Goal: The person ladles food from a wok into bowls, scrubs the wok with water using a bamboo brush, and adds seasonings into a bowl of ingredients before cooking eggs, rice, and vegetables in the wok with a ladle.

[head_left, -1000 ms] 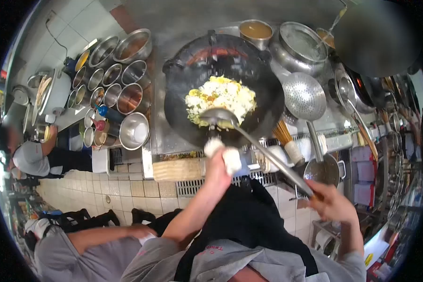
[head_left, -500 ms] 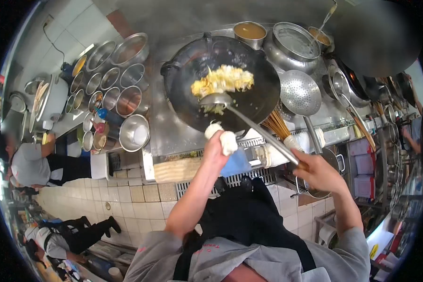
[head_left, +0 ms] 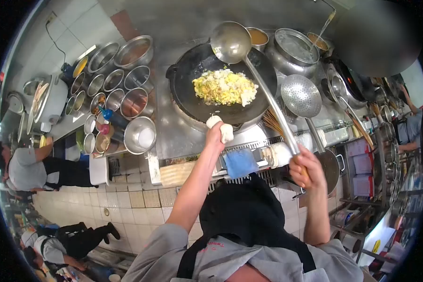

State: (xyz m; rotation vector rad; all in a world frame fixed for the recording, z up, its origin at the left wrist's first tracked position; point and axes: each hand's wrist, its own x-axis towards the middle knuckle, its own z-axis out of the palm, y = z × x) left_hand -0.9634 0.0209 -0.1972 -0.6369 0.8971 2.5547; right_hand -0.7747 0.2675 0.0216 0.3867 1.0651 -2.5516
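Note:
My left hand (head_left: pixel 215 137) is closed round a bunched white cloth (head_left: pixel 226 133) at the near rim of a dark wok (head_left: pixel 181 89). The cloth covers whatever part of the rim or handle lies under it. Yellow and white chopped food with green bits, which looks like egg fried rice (head_left: pixel 224 87), forms a mound in the wok. My right hand (head_left: pixel 308 170) grips the wooden end of a long steel ladle (head_left: pixel 231 43). Its bowl is raised above the wok's far side, apart from the food.
Several metal bowls and cups (head_left: pixel 135 102) stand to the left. On the right are a perforated strainer (head_left: pixel 301 96), a bamboo brush (head_left: pixel 272 123) and a large lidded pot (head_left: pixel 296 47). A blue cloth (head_left: pixel 240 162) hangs at the stove's front edge. Co-workers (head_left: pixel 28 167) stand at the left.
The ladle has risen from the food to above the wok's far side. My right hand has turned more upright. The food has spread into a broader mound, and the wok has shifted slightly.

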